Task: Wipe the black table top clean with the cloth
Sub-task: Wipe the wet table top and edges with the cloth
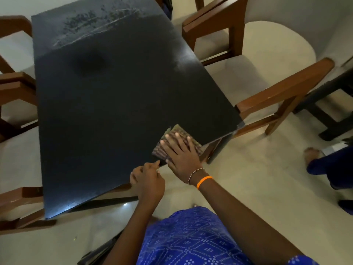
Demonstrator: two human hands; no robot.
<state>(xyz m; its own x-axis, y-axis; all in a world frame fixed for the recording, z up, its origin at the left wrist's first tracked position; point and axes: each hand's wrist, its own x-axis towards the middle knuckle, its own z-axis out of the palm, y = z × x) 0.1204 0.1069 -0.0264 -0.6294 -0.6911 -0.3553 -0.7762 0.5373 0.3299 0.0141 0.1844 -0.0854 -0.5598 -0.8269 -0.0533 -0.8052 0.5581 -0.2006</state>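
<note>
The black table top [118, 104] fills the middle of the head view. Whitish smears and wet streaks show at its far end, around a dull grey patch. A folded, striped brown cloth [176, 131] lies at the near right edge of the table. My right hand [180, 152] presses flat on the cloth with straight, spread fingers. My left hand [148, 178] hovers at the table's near edge just left of the cloth, fingers loosely curled, holding nothing I can see.
Wooden chairs with pale cushions stand around the table: two on the right [282, 92], [214, 22], others on the left [13, 88]. Another person's foot and blue trouser leg [321, 159] are on the floor at right. A dark table leg [328, 115] stands beyond.
</note>
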